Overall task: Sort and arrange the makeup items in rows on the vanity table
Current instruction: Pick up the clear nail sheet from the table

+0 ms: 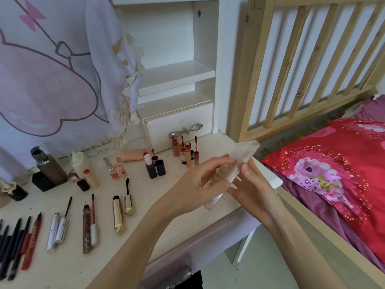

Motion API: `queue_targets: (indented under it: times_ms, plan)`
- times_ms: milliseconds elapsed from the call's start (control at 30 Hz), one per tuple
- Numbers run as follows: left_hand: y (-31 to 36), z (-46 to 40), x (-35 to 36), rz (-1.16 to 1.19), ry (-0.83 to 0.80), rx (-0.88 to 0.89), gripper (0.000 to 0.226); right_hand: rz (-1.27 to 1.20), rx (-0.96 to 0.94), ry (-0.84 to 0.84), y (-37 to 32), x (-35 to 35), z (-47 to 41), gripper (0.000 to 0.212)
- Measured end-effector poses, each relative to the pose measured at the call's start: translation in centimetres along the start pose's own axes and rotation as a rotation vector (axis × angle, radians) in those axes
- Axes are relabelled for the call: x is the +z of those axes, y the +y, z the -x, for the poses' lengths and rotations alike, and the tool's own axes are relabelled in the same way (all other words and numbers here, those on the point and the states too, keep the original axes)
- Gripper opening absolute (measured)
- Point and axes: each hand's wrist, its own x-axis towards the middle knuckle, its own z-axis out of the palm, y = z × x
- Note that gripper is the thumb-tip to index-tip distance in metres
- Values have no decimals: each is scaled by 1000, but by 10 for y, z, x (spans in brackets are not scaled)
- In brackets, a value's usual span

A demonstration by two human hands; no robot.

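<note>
Cream-white vanity desk (73, 265), surface scuffed and lightly stained. Landmark: small white drawer box with a silver bow handle (179, 124) at the back of the desk.

Both hands are raised in front of the drawer box, toward the desk's right edge. Left hand (200, 184) and right hand (253, 187) each have a grip closed on one pale, translucent squeeze tube (239, 163), held tilted above the desk, crimped end up.

Just in front of the drawer box: a cluster of upright brown-red lip gloss tubes (185, 152). Left of it: two dark square lipsticks (155, 166), then peach tubes, a cream bottle (87, 170) and a dark pump bottle (48, 165). Well in front-left: gold mascaras (123, 211), silver tubes, dark pencils (12, 245) lying in a row.

Behind-left of the drawer box hangs a pink cartoon-print cloth (48, 84). Right of it: a wooden slatted bed frame (308, 65) and a red floral pillow (337, 163).
</note>
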Motion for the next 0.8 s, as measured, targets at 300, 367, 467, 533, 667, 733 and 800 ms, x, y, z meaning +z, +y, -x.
queue_targets:
  times_ms: [300,367,467,533,667,733,800]
  plan:
    - [3,-9,4,-135,26,-39,43,39,-38,-13,2,-12,3,91]
    - [4,-10,6,-119,27,-38,42,56,-44,-21,3,-15,2,86]
    - [3,-12,7,-117,30,-33,41,74,-44,-35,3,-21,3,79]
    - [2,-15,7,-102,41,-39,42,62,-42,-40,3,-24,4,79]
    - [3,-25,-3,-125,-12,-40,42,20,-52,-25,5,-29,4,78]
    - [5,-36,-8,-155,-39,-58,40,-18,-47,11,5,-31,3,79]
    - [7,-50,-13,-205,-17,-58,35,-90,-37,61,4,-36,0,73]
